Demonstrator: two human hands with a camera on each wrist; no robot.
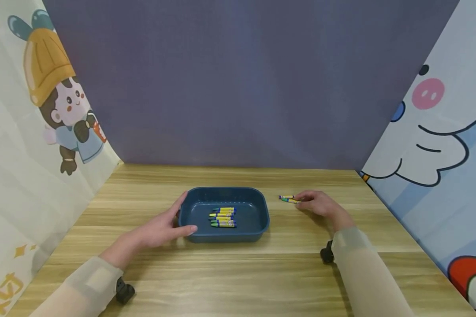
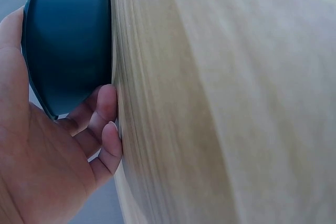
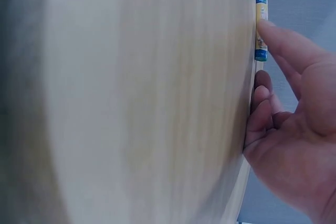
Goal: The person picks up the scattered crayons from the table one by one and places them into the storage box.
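My left hand (image 1: 160, 229) holds the left end of a dark blue rectangular tub (image 1: 226, 238). Its thumb lies over the front left rim, and in the left wrist view the fingers curl by the tub's end wall (image 2: 71, 40). Several yellow-wrapped crayons (image 1: 223, 219) with blue ends lie side by side inside. Right of the tub, my right hand (image 1: 319, 203) pinches a green crayon (image 1: 288, 200) low at the table. In the right wrist view the thumb presses on that crayon's wrapper (image 3: 261, 11), while the other fingers are curled below. Just behind it lies another yellow-wrapped crayon (image 1: 285, 197).
The wood-patterned table (image 1: 238, 281) ends at a dark purple-grey curtain (image 1: 238, 88) at the back. Printed cartoon cloths hang on the left (image 1: 8, 132) and right (image 1: 456, 176). A small black device (image 1: 124, 290) is strapped at each wrist.
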